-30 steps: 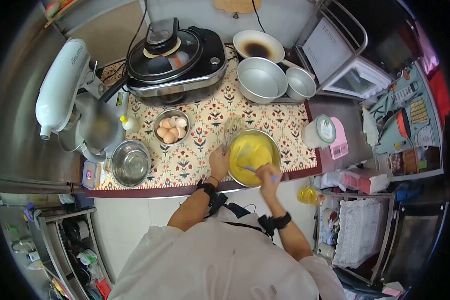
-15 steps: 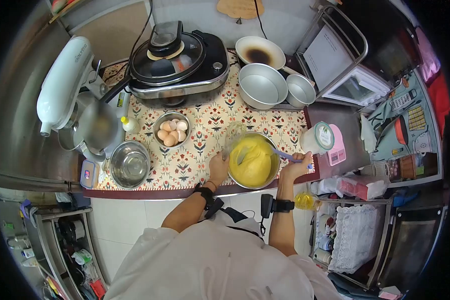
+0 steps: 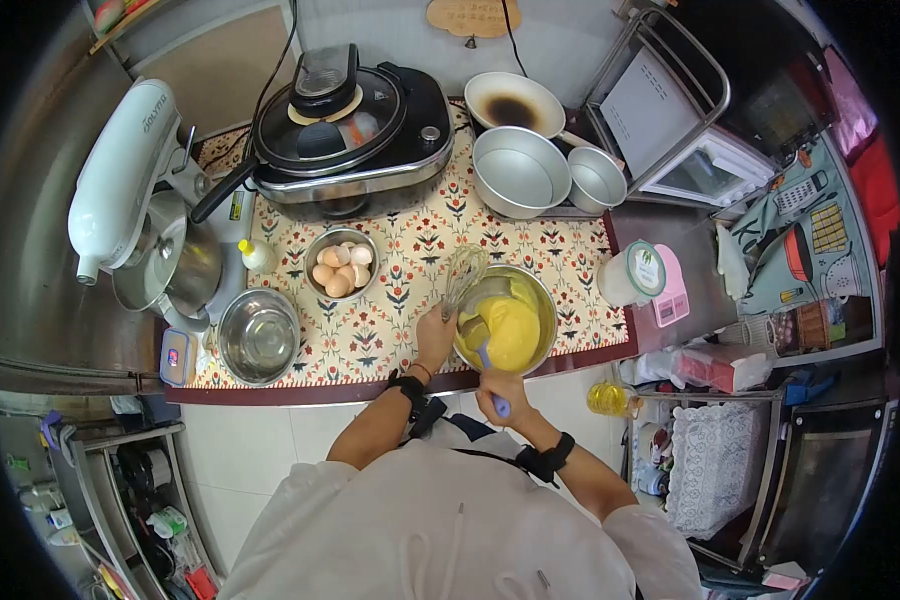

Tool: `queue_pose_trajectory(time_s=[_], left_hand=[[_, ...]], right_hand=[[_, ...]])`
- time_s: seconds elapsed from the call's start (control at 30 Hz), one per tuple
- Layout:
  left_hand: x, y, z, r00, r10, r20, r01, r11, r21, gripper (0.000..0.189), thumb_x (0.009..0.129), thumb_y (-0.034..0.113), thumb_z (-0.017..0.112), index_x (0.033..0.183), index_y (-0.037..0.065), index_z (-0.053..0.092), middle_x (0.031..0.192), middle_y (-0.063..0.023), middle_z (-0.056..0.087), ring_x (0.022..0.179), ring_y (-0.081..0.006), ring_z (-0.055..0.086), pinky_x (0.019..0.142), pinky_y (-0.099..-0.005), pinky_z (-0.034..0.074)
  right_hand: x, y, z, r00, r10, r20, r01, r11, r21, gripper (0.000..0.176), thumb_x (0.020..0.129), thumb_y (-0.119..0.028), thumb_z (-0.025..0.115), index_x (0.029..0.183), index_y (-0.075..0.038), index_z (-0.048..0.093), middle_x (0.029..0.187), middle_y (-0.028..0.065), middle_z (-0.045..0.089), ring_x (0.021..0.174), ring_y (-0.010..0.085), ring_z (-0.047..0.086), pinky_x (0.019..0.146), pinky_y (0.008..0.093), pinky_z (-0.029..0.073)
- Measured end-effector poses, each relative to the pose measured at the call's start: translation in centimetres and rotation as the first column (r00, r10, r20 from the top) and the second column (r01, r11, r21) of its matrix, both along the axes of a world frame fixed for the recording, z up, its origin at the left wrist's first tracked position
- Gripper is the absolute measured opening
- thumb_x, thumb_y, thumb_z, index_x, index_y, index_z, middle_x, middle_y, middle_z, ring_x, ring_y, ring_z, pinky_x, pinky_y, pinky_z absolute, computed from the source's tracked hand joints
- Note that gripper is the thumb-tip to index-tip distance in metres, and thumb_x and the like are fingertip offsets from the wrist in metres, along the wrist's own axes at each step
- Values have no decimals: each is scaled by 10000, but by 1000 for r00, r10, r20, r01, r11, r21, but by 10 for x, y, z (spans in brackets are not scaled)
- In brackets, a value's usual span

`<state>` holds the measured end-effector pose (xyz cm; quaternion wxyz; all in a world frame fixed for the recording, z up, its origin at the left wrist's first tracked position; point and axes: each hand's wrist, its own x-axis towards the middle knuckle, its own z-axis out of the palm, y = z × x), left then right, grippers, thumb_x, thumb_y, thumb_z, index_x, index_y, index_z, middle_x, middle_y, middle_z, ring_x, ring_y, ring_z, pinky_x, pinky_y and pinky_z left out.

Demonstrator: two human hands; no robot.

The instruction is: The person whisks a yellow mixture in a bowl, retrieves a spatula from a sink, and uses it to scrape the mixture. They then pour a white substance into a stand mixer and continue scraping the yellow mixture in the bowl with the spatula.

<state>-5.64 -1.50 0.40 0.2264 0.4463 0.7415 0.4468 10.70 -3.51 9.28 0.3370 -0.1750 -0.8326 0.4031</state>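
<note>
A metal mixing bowl (image 3: 547, 330) with thick yellow batter (image 3: 515, 325) rests at the counter's front edge. My right hand (image 3: 505, 393) is closed round the purple handle of a spatula (image 3: 485, 357), whose blade end dips into the batter at the bowl's near left. At the bowl's left rim, my left hand (image 3: 435, 337) is closed on a wire whisk (image 3: 464, 272); its loops point up and away, beside the rim. Left of that hand, a smaller metal bowl (image 3: 375, 262) contains several eggshells (image 3: 342, 268).
An empty-looking steel bowl (image 3: 258, 337) stands left, by a stand mixer (image 3: 120, 180). An electric cooker (image 3: 350, 170) with a glass lid is behind. Round cake tins (image 3: 520, 172) and a frying pan (image 3: 515, 100) are at back right. A lidded tub (image 3: 630, 275) sits by a pink scale (image 3: 672, 290).
My right hand has swung from the bowl's right side to its near side, carrying the spatula round. Batter has drawn away from the bowl's far left wall. My left hand stays at the rim.
</note>
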Motion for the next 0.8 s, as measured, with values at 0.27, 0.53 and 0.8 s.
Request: queue_pose_trajectory(time_s=[0.27,0.53,0.8], left_hand=[[2,0,-1,998,34,-55,-27,990,136,242,769,171,565,791,-69,553,605,-255,533,560,-381,543,522,-424,416],[2,2,-2,995,31,-98,-35,999,-42,268,739,146,572,910,-60,565,705,-234,582,648,-370,572,597,-415,454],[5,4,6,997,59,-56,-57,998,22,235,767,158,557,842,-64,571,697,-244,575,648,-372,574,598,-414,451]], right_hand=[[12,88,0,720,-649,-245,452,707,-543,220,777,-45,460,557,-25,458,537,24,473,452,83,392,430,247,312],[-1,33,-31,777,-575,-257,460,797,-391,222,800,-42,468,582,-7,452,544,44,482,510,93,437,471,231,338],[51,86,55,650,-637,-414,51,580,-813,260,817,-132,405,569,-54,415,451,37,399,402,117,378,428,250,331]])
